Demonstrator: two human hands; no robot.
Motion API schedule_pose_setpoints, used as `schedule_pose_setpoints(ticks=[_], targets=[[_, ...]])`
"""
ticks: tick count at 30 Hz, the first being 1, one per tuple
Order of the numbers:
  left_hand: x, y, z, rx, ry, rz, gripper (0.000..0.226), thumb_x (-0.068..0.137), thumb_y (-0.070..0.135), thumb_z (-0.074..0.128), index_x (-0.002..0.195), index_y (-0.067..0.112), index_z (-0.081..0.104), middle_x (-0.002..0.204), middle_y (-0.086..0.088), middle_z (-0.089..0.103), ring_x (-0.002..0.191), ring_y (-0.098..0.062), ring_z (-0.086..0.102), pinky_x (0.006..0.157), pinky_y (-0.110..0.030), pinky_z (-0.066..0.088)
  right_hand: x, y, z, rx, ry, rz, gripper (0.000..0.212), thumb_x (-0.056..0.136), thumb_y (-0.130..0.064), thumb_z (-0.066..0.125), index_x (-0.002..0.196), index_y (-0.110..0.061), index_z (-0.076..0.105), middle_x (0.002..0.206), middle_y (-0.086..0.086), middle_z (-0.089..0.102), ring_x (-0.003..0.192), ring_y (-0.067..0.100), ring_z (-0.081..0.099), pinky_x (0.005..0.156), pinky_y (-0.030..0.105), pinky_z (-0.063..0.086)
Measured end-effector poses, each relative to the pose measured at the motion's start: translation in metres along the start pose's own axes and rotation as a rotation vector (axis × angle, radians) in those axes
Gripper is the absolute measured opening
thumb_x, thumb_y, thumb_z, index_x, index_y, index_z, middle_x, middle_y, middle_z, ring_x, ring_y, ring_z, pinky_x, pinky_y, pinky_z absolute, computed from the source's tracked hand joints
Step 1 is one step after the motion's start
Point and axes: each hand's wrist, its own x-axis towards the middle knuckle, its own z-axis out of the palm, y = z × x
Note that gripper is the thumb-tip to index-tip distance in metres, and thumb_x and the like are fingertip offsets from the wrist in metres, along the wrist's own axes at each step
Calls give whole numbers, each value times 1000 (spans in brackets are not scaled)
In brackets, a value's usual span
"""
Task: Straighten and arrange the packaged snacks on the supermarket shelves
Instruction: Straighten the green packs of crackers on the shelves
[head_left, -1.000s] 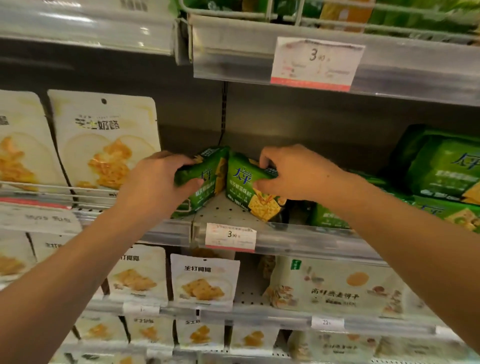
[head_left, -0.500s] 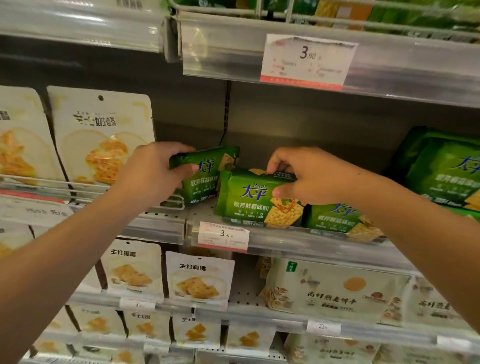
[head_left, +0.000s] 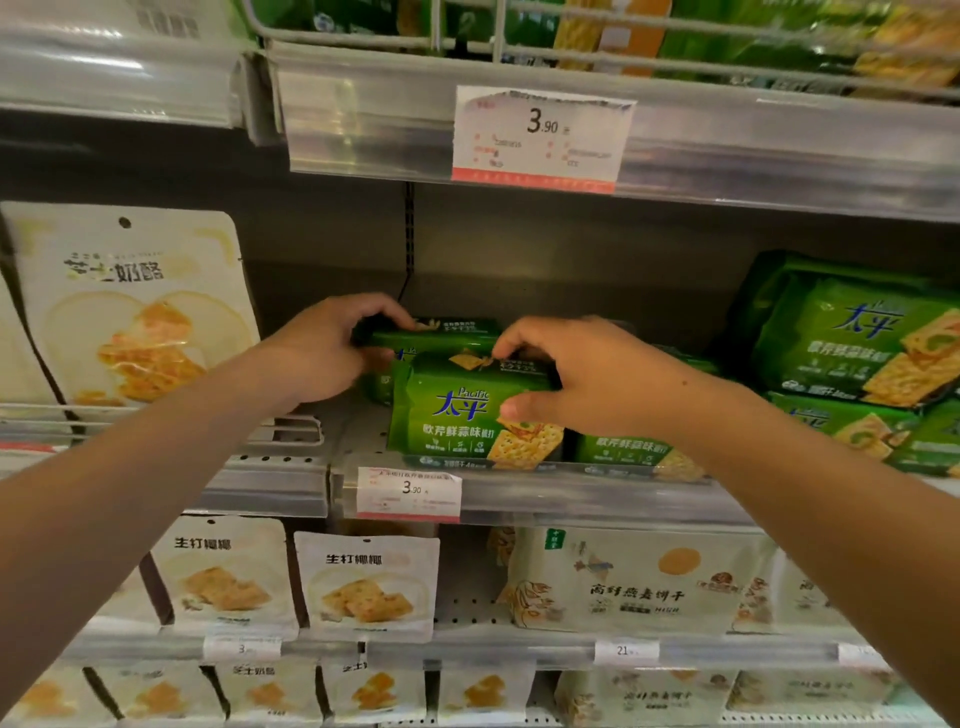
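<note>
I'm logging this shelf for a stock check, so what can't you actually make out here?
Head view only:
- Rear green cracker pack: front hidden by the front green cracker pack and left hand.
- Upper price tag: small print blurred.
- Top-shelf goods: cut off by the top edge.
- Right hand: fingertips hidden behind the front pack.

Both your bare forearms reach up and forward from the lower corners, converging toward the middle. Your left hand is turned palm inward, back of the hand facing you, its fingers curled over the top of the rear pack and the thumb tucked low against its near side. Your right hand sits just beside it, slightly lower and nearer you, knuckles up; its fingers hook over the top edge of the front pack while the thumb presses the front face (a firm pinch). The two hands are close but not touching. Both wrists are nearly straight.
</note>
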Motion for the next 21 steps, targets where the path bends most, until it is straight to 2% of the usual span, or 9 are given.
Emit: schedule_pose_setpoints(ticks=[2, 4, 7, 9, 11, 13, 15, 19, 21], targets=[[3, 4, -3, 6, -67, -29, 45, 90, 10, 63, 86, 55, 62, 104, 9, 62, 86, -18, 62, 64, -31, 50, -8, 9, -13, 68, 71, 36, 46, 81, -54, 65, 123, -35, 54, 110, -18, 60, 98, -5, 54, 79, 17, 44], [5, 8, -12, 6, -132, -50, 41, 95, 17, 58, 91, 57, 61, 112, 10, 60, 92, -19, 62, 64, -33, 52, -17, 25, -32, 135, 128, 105, 43, 82, -52, 62, 120, -33, 58, 112, -13, 65, 95, -9, 58, 86, 20, 47], [5, 20, -25, 58, -94, -30, 19, 93, 50, 47, 106, 63, 52, 129, 13, 54, 104, -11, 54, 80, -33, 49, -33, 50, -62, 42, -29, 236, 68, 66, -68, 62, 128, -40, 51, 121, -15, 59, 104, 1, 58, 93, 23, 44], [8, 28, -24, 131, -112, -37, 60, 71, 83, 42, 127, 60, 43, 142, 11, 45, 117, -11, 44, 93, -33, 38, -38, 58, -67, -23, -208, 273, 91, 59, -69, 70, 140, -46, 36, 128, -24, 42, 114, 1, 44, 91, 12, 33], [12, 37, -14, 192, -238, -73, 103, 47, 99, 41, 140, 53, 33, 149, 8, 38, 128, -16, 39, 102, -34, 35, -37, 61, -63, -29, -327, 275, 105, 58, -61, 79, 146, -46, 23, 129, -27, 34, 115, -3, 35, 85, 6, 25], [13, 47, -3, 270, -380, -68, 117, 43, 98, 48, 145, 45, 29, 152, 5, 33, 132, -18, 38, 103, -31, 34, -32, 65, -55, -51, -377, 269, 111, 60, -58, 81, 149, -44, 17, 142, -23, 32, 119, -1, 34, 94, 12, 26], [14, 53, 4, 351, -418, -33, 117, 47, 94, 55, 147, 39, 30, 151, 3, 30, 131, -20, 38, 105, -32, 37, -29, 67, -47, -102, -358, 250, 109, 63, -59, 80, 150, -42, 17, 154, -16, 26, 128, 4, 34, 99, 18, 25], [14, 57, 13, 370, -387, 55, 95, 52, 80, 63, 137, 41, 43, 137, 8, 36, 124, -18, 43, 102, -36, 45, -30, 69, -42, -122, -257, 214, 97, 62, -60, 81, 143, -44, 30, 139, -17, 45, 106, 4, 48, 80, 14, 37], [14, 57, 15, 356, -356, 95, 87, 53, 83, 66, 127, 42, 49, 128, 9, 42, 116, -15, 49, 97, -37, 49, -32, 69, -42, -106, -229, 205, 94, 60, -61, 81, 140, -44, 34, 132, -18, 49, 102, 5, 51, 77, 15, 38]])
